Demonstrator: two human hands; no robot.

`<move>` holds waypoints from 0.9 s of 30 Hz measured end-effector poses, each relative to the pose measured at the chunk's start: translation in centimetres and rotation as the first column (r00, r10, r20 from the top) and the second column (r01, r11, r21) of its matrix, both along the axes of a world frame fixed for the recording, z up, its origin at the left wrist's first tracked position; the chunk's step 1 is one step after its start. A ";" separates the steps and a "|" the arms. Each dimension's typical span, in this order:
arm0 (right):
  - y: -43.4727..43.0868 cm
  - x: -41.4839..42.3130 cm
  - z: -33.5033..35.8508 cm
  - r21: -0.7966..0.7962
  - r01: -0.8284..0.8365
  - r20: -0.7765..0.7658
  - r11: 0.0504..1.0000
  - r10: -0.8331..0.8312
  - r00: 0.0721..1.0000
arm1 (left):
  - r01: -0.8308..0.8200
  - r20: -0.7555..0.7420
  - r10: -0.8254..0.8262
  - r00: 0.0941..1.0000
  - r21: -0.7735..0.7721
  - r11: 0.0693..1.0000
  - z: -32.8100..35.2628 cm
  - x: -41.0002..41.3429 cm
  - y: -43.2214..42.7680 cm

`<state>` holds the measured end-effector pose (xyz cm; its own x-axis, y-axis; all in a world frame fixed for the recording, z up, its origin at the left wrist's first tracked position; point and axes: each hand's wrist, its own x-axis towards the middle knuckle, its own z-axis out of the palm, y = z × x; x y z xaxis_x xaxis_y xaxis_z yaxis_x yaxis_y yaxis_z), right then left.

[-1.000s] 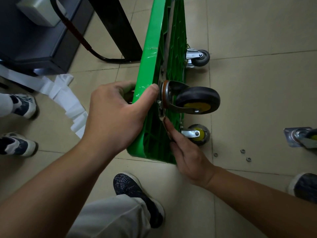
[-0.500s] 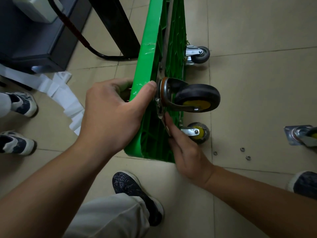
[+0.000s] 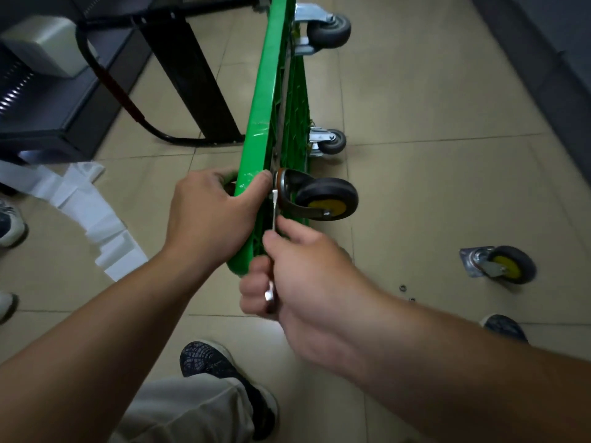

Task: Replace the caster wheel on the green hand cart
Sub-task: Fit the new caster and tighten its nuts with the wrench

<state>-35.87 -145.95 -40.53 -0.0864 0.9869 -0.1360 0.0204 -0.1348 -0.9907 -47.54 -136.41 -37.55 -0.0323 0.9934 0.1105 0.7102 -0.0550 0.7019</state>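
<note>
The green hand cart [image 3: 267, 100] stands on its side edge on the tiled floor. A black caster with a yellow hub [image 3: 326, 198] sits against its underside near me. My left hand [image 3: 211, 215] grips the cart's upper edge, thumb beside the caster's plate. My right hand [image 3: 307, 273] holds a thin silver wrench [image 3: 274, 212], whose far end sits at the caster's mounting plate. Two grey casters [image 3: 329, 32] [image 3: 332, 141] are on the cart's far end. A loose caster with a yellow hub [image 3: 503, 265] lies on the floor at the right.
Small nuts or washers [image 3: 403, 287] lie on the tiles near the loose caster. White folded paper [image 3: 80, 199] trails on the left. A dark cabinet [image 3: 48, 100] and a black post [image 3: 192, 71] stand at the back left. My shoe [image 3: 220, 366] is below; another person's shoes [image 3: 9, 223] are at the left.
My right hand has drawn back from the caster's plate towards me and now holds a wrench. The view has tilted up, showing more of the cart. My left hand keeps its grip.
</note>
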 end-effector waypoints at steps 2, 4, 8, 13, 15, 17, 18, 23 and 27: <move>-0.3 0.0 0.9 -0.043 -0.031 -0.182 0.999 0.022 0.983 | 0.006 -0.001 -0.006 1.000 -0.007 1.000 0.1 -0.1 0.0; -1.2 -0.6 0.4 -0.098 -0.037 -0.220 0.995 0.015 0.975 | 0.029 0.025 -0.028 0.999 -0.029 0.999 0.3 -0.3 0.0; -4.9 1.3 -4.4 0.129 0.018 -0.073 0.992 -0.008 0.997 | 0.058 0.045 -0.055 0.997 -0.047 0.997 0.5 -0.5 0.0; -0.7 4.0 -9.9 0.427 -0.045 0.317 0.903 -0.103 0.943 | 0.051 0.023 -0.050 0.998 -0.048 0.998 0.4 -0.3 0.1; 1.5 4.1 -10.7 0.517 -0.050 0.335 0.854 -0.148 0.931 | 0.058 0.026 -0.057 0.998 -0.051 0.997 0.3 -0.4 0.2; 3.4 4.3 -11.4 0.572 -0.074 0.344 0.817 -0.157 0.926 | 0.057 0.038 -0.055 0.998 -0.056 0.997 0.2 -0.4 0.1; 4.3 4.4 -11.8 0.589 -0.092 0.351 0.803 -0.151 0.924 | 0.053 0.047 -0.051 0.998 -0.056 0.997 0.1 -0.4 0.2; 6.8 4.5 -13.8 0.641 -0.189 0.388 0.744 -0.102 0.916 | 0.051 0.084 -0.047 0.995 -0.049 0.997 -0.1 -0.3 0.2; 7.6 4.6 -15.6 0.678 -0.225 0.427 0.700 -0.125 0.896 | 0.068 0.084 -0.065 0.994 -0.031 0.997 -0.1 -0.1 0.1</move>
<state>-31.31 -138.33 -56.11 -0.2471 0.7975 0.5504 0.4287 0.5994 -0.6760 -47.63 -136.29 -37.69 0.0259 0.9968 0.0761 0.6453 -0.0748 0.7603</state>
